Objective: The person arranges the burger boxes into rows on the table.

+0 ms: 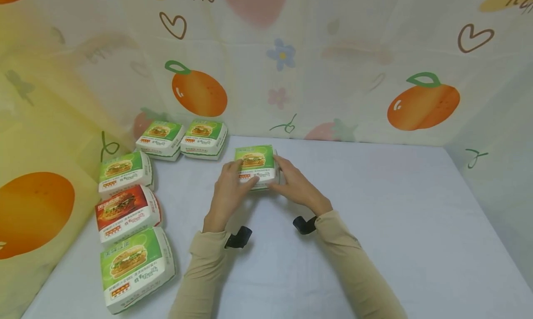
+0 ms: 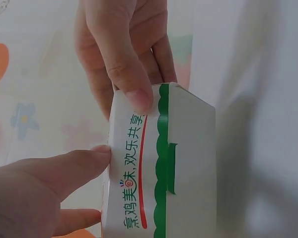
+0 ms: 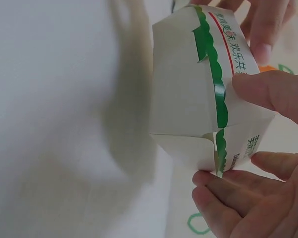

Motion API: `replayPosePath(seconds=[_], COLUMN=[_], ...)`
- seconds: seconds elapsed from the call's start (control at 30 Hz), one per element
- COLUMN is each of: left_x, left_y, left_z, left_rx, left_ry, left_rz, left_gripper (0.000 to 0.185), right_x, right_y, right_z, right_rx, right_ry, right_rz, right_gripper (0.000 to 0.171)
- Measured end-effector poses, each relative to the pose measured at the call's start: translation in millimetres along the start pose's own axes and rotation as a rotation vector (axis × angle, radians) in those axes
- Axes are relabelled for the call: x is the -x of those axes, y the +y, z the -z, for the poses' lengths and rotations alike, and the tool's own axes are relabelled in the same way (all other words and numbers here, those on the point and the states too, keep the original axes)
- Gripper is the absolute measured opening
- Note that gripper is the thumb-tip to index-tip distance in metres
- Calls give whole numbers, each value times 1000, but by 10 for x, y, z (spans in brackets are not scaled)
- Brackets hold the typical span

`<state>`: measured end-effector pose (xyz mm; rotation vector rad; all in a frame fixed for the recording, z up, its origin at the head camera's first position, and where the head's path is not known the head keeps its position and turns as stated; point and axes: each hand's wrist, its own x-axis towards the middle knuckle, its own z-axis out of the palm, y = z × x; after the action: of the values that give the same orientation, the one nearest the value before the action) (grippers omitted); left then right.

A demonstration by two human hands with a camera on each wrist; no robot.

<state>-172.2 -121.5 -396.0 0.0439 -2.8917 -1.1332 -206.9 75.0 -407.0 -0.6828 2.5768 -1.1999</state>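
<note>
well, near the middle of the head view, both hands grasp one green-topped burger box [image 1: 257,160] between them. the left hand [image 1: 226,191] grips it on its left side, and the right hand [image 1: 300,184] holds its right side, fingers bent around the end. in the right wrist view, at the right, the right thumb presses on the lettered front face; at the top, the left hand's fingers lie by the far end. whether the box touches the counter [image 1: 395,226] or is slightly raised, i cannot tell.

five more boxes line the left of the head view: two green ones side by side at the upper left, the back left box [image 1: 160,139] and the back right box [image 1: 204,138]; below them a third green box [image 1: 125,171], then a red-topped box [image 1: 125,212], and a larger-looking green box [image 1: 137,268] at the lower left. an orange-printed curtain [image 1: 333,78] hangs across the top.
</note>
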Motion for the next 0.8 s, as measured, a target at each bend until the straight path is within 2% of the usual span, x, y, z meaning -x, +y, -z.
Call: replayPosePath(seconds=[0.13, 0.33, 0.53, 0.8], left_x=[-1, -6, -25, -53], left_y=[6, -43, -137, -214], left_z=[-19, -43, -54, -102], left_rx=[5, 69, 87, 149], left_ry=[-30, -96, -136, -179], left_rz=[-6, 4, -25, 4], left_gripper=[71, 72, 73, 74], right_x=[38, 73, 68, 69], right_y=[54, 121, 169, 174], right_z=[15, 28, 44, 55], right_rx=[-25, -38, -36, -56], right_ry=[-10, -14, -30, -35], right_rz=[-24, -47, -58, -93], right_gripper=[82, 83, 84, 88])
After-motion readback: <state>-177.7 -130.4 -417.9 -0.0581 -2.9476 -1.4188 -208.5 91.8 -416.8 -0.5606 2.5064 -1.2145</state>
